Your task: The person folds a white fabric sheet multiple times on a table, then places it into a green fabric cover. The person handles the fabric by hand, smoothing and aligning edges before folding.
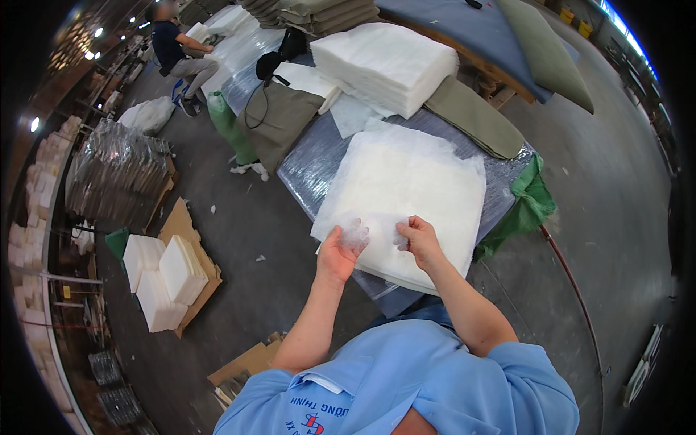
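Note:
A thin, see-through layer of white wadding (383, 226) stretches between my hands over a squarish stack of white padding sheets (413, 177). My left hand (341, 255) grips the near edge of this layer; its fingertips show hazily through the fibres. To the right, my right hand (419, 241) pinches the same edge between thumb and curled fingers. Underneath, the stack rests on a plastic-wrapped table (301, 170) and reaches its near edge.
Beyond lie a taller white sheet stack (384, 61), an olive cushion cover (475, 116) and a black cap (268, 64). Green cloth (533, 206) hangs at the table's right corner. White foam blocks (163, 279) sit on cardboard at left. A person (181, 54) works far left.

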`<move>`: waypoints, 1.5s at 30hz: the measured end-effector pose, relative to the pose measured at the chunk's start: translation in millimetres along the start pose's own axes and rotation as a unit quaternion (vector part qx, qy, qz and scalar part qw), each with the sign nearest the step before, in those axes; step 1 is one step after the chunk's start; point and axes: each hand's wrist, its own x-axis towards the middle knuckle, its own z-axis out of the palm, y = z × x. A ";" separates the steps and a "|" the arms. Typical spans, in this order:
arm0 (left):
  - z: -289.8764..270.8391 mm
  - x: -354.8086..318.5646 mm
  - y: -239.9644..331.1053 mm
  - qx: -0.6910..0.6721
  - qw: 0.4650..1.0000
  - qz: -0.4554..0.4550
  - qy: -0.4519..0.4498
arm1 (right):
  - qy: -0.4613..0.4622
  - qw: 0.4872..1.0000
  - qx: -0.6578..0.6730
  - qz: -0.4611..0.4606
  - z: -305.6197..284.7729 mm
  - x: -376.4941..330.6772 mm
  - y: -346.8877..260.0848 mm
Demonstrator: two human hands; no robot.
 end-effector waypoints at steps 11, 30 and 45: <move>23.3 -6.2 -32.0 0.047 0.997 -0.040 -0.043 | 0.004 0.998 -0.034 -0.047 -10.7 -14.7 18.5; 95.6 67.2 -137.5 0.470 0.881 0.029 -0.057 | 0.035 0.998 -0.025 -0.045 -107.8 -21.1 -15.9; 224.1 383.9 -184.6 0.840 0.424 0.053 -0.336 | 0.075 0.988 -0.135 -0.018 -275.9 147.3 -137.4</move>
